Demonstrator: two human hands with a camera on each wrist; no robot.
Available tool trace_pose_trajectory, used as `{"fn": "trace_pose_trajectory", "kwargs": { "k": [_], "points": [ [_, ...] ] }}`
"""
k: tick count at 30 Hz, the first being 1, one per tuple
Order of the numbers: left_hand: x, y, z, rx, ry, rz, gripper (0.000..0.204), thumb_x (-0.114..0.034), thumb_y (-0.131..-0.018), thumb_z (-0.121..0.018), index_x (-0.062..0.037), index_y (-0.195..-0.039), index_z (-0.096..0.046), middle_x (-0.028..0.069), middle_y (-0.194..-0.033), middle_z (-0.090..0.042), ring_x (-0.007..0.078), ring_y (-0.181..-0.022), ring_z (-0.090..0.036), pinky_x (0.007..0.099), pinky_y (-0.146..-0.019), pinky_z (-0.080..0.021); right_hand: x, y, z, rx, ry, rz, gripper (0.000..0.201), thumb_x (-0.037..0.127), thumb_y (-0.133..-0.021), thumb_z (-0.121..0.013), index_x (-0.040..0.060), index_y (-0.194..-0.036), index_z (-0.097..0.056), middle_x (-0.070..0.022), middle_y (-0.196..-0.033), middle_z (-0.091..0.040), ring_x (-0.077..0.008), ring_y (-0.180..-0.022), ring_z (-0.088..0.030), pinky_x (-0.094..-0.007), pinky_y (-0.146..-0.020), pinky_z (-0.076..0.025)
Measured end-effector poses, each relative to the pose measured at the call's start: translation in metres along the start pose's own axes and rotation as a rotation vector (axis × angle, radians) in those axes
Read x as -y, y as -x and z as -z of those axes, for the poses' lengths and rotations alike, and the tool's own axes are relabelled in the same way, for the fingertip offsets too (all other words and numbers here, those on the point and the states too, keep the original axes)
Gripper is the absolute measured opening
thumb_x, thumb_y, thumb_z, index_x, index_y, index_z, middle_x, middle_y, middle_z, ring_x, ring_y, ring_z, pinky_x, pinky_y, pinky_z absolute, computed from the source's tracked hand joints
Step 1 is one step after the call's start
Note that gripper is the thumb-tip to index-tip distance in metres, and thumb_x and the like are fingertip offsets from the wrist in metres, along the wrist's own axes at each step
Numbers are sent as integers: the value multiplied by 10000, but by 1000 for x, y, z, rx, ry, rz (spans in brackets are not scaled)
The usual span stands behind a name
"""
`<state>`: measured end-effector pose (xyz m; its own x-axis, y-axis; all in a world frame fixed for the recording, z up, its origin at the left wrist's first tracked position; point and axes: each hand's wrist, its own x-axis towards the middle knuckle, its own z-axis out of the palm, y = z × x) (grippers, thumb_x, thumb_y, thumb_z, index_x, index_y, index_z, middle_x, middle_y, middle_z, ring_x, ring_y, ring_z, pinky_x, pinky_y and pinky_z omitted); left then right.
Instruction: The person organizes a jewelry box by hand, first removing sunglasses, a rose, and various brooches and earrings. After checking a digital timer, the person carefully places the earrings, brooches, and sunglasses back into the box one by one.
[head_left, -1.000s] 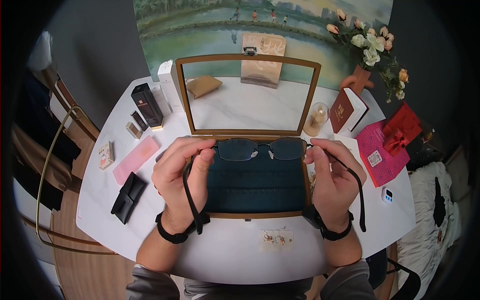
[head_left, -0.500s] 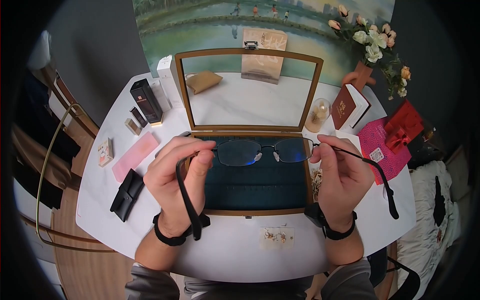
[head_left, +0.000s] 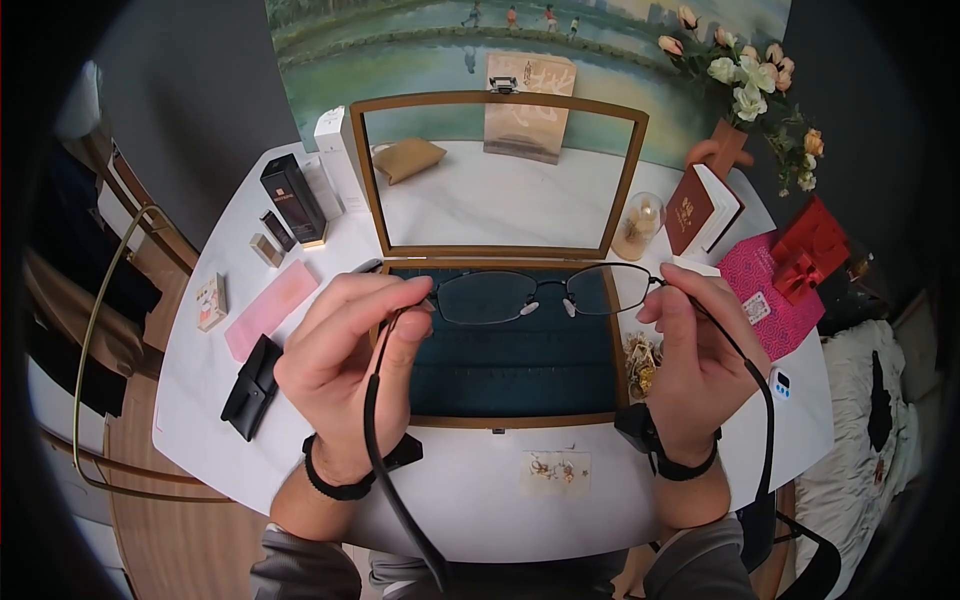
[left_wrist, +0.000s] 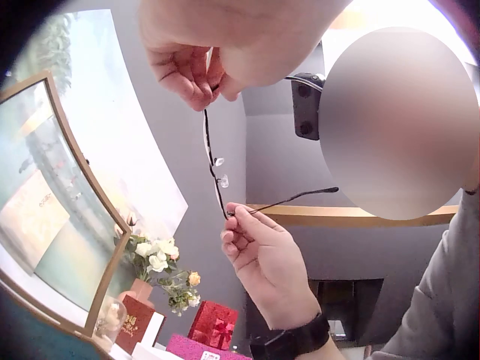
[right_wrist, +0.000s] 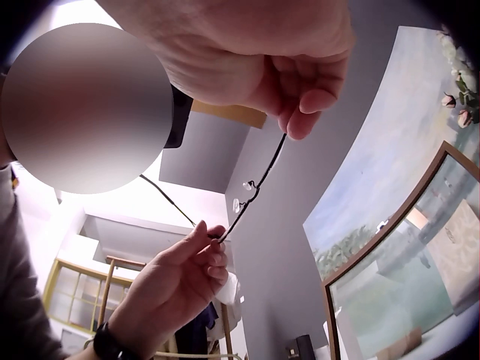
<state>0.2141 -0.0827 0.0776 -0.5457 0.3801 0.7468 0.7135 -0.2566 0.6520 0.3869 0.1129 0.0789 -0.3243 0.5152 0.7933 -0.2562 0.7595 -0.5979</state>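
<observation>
A pair of thin black-framed eyeglasses (head_left: 488,298) is held up level between both hands, its temple arms spread toward the wearer. At one hinge, my left hand (head_left: 345,365) pinches the frame between thumb and fingertips. My right hand (head_left: 700,345) pinches the opposite hinge the same way. In the left wrist view, the right hand (left_wrist: 270,262) grips its end of the frame with one temple pointing back toward the person. Below the glasses in the head view stands a wooden box (head_left: 500,421) with dark green lining, its glass lid (head_left: 500,247) raised.
Jewelry on a small card (head_left: 556,473) lies in front of the box; more jewelry (head_left: 641,365) sits right of it. A black pouch (head_left: 250,388), pink case (head_left: 272,308) and cosmetic boxes (head_left: 293,200) stand left. A red book (head_left: 700,212), glass dome (head_left: 638,228) and red gift box (head_left: 808,250) stand right.
The glasses have come closer to the head camera, their temples reaching further down the view. Both hands have drawn apart a little, and the right side of the frame has tipped slightly upward.
</observation>
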Motion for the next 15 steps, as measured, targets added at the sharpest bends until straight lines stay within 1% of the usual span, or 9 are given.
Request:
{"fn": "trace_pose_trajectory", "kwargs": {
  "k": [2, 4, 6, 7, 9, 11, 13, 15],
  "points": [
    [-2, -2, 0, 5, 12, -9, 173, -2, -984, -795, 85, -1133, -787, 137, -1010, -751, 159, -855, -711, 252, -759, -566, 2, -1, 2, 1, 4, -8, 184, -118, -983, -692, -98, -1153, -760, -135, -932, -750, -161, -803, -733, -242, -698, -559],
    [-4, -6, -3, 12, 25, -19, 175, 5, -982, -793, 87, -1137, -785, 134, -1012, -750, 156, -850, -708, 250, -758, -563, 1, -3, 4, -17, -14, 23, 186, -131, -985, -676, -113, -1154, -749, -148, -937, -740, -173, -813, -729, -251, -729, -560],
    [-7, -14, -10, -28, 115, 23, 179, 15, -981, -790, 85, -1146, -784, 127, -1013, -746, 149, -838, -696, 247, -753, -553, 0, -6, 7, -30, -18, 28, 189, -135, -988, -666, -118, -1161, -742, -151, -939, -735, -176, -814, -724, -256, -745, -560],
    [-8, -19, -14, -26, 113, 28, 179, 15, -981, -790, 85, -1146, -784, 127, -1013, -746, 149, -838, -696, 247, -753, -553, 0, -7, 9, -44, -25, 33, 193, -139, -991, -657, -124, -1167, -734, -155, -942, -730, -178, -816, -718, -261, -762, -560],
    [-10, -32, -22, -17, 126, -74, 179, 25, -982, -784, 80, -1152, -785, 124, -1019, -744, 142, -828, -690, 245, -740, -546, 4, -10, 13, -52, -19, 20, 193, -130, -1004, -646, -127, -1181, -724, -146, -947, -725, -170, -809, -708, -263, -773, -558],
    [-15, -43, -28, -5, 129, -93, 180, 28, -979, -790, 78, -1151, -789, 120, -1010, -746, 134, -829, -688, 242, -734, -540, 6, -14, 19, -141, -25, -5, 184, -109, -1023, -639, -128, -1186, -721, -134, -936, -722, -164, -810, -703, -259, -768, -553],
    [-22, -52, -33, 83, 147, -182, 193, -23, -1060, -694, 110, -1181, -764, 142, -1058, -725, 180, -839, -698, 286, -766, -579, 8, -17, 27, -163, -34, 5, 177, -78, -1036, -647, -124, -1184, -731, -127, -929, -735, -159, -813, -706, -248, -751, -542],
    [-31, -59, -39, 97, 132, -237, 229, -66, -1064, -712, 120, -1188, -761, 152, -1060, -740, 183, -832, -694, 306, -756, -573, 12, -20, 35, -266, -34, -22, 176, -49, -1042, -662, -118, -1182, -744, -124, -921, -750, -152, -810, -708, -237, -732, -529]
  ]
}}
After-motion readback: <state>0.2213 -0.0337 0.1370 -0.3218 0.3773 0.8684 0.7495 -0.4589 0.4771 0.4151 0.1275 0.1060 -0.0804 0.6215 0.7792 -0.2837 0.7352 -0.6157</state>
